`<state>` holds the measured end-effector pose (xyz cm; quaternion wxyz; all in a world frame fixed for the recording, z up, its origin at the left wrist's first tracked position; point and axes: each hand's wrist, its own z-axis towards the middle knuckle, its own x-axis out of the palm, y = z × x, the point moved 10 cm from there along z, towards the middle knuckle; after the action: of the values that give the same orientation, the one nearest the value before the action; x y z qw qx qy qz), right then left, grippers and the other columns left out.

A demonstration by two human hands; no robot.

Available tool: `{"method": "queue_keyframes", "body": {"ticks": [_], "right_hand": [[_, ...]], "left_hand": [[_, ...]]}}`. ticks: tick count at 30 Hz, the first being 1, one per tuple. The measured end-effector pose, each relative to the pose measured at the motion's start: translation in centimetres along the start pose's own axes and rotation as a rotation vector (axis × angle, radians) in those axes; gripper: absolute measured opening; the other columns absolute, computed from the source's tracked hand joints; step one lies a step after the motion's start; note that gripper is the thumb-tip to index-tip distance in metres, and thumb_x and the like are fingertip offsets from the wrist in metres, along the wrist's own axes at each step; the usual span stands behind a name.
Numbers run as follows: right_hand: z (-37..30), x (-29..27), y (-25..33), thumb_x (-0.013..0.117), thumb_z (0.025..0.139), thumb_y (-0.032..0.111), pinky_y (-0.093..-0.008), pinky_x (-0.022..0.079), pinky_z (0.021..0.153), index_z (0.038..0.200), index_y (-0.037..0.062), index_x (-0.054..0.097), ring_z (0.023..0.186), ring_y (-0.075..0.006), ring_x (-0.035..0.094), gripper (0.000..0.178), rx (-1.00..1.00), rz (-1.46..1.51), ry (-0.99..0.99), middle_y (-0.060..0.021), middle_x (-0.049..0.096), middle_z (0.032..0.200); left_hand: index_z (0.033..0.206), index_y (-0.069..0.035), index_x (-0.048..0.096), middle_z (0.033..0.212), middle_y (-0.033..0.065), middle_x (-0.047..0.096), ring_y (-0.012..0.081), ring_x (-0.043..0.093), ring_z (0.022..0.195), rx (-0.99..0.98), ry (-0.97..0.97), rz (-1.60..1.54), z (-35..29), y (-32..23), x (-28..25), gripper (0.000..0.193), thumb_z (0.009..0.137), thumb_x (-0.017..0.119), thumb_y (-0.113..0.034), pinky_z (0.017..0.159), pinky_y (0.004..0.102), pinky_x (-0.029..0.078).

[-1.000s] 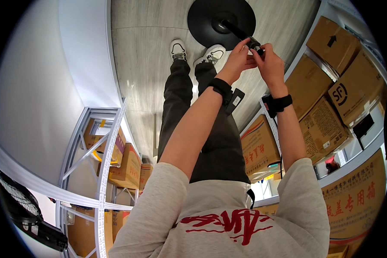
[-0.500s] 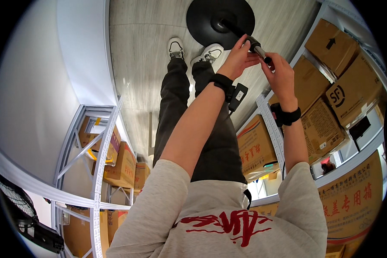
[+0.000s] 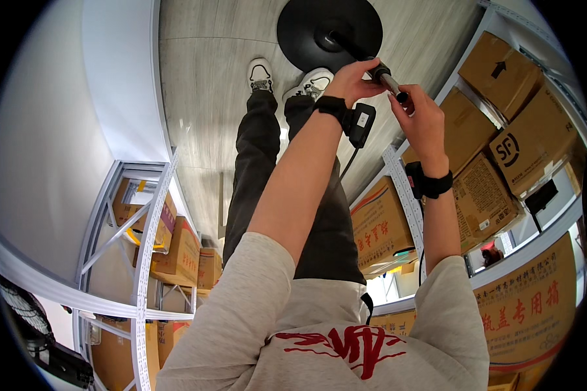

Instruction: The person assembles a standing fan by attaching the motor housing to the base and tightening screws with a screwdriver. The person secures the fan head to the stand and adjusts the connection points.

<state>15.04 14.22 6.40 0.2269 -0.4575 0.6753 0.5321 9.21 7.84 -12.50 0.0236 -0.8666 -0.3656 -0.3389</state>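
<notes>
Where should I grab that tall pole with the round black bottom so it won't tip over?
Probably grip the pole near its top end, from the side, fingers wrapped around it. It is thin and round, rising from the wide black base on the floor, so a hand closes around it easily. The left hand grips it there now; the right hand pinches the tip.

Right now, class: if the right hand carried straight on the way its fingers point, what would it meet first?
The right hand points at the thin silver metal pole rising from the round black base. Its fingertips seem already at the pole's top; depth is unclear.
</notes>
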Motion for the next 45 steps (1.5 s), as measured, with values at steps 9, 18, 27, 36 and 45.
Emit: {"method": "queue_keyframes", "body": {"ticks": [9,18,27,36,45], "right_hand": [[0.1,-0.2,0.3,0.073,0.083,0.016,-0.0319,0.049,0.054,0.097,0.0061,0.058,0.061,-0.0201,0.061,0.023,0.003,0.033,-0.011,-0.0072,0.063,0.075],[0.2,-0.2,0.0,0.073,0.082,0.015,-0.0322,0.049,0.054,0.096,0.0067,0.059,0.06,-0.02,0.061,0.022,-0.033,-0.013,0.009,-0.0075,0.063,0.075],[0.2,-0.2,0.1,0.074,0.082,0.015,-0.032,0.049,0.055,0.098,0.0082,0.06,0.061,-0.0202,0.061,0.023,-0.004,-0.004,0.025,-0.0071,0.064,0.077],[0.3,-0.3,0.4,0.074,0.081,0.013,-0.032,0.05,0.057,0.099,0.0085,0.061,0.063,-0.021,0.062,0.023,-0.024,0.016,0.05,-0.0081,0.064,0.078],[0.3,0.1,0.0,0.072,0.084,0.014,-0.032,0.051,0.058,0.104,0.0067,0.061,0.065,-0.0224,0.063,0.024,0.007,0.0,0.065,-0.0091,0.064,0.079]], "left_hand": [[0.102,0.0,0.055,0.102,0.0197,0.061,0.035,0.064,0.093,0.035,0.074,-0.238,-0.2,1.4,0.8,0.037,0.091,0.068,-0.033,0.088,0.044,0.054],[0.116,0.002,0.049,0.106,0.0204,0.06,0.0335,0.06,0.102,-0.028,-0.044,0.226,-0.4,-0.2,1.1,0.049,0.092,0.065,-0.037,0.091,0.0448,0.051],[0.114,0.002,0.055,0.113,0.0181,0.059,0.0322,0.061,0.105,0.076,0.06,-0.094,0.0,0.5,-0.6,0.036,0.095,0.063,-0.027,0.101,0.0436,0.048],[0.116,0.003,0.046,0.115,0.0242,0.052,0.0393,0.061,0.103,-0.012,0.074,-0.307,-0.1,1.8,0.4,0.036,0.098,0.055,-0.027,0.099,0.0521,0.048],[0.114,0.004,0.048,0.117,0.0288,0.055,0.0389,0.058,0.111,0.085,0.11,-0.217,0.0,1.1,1.1,0.038,0.099,0.055,-0.03,0.101,0.0502,0.045]]}}
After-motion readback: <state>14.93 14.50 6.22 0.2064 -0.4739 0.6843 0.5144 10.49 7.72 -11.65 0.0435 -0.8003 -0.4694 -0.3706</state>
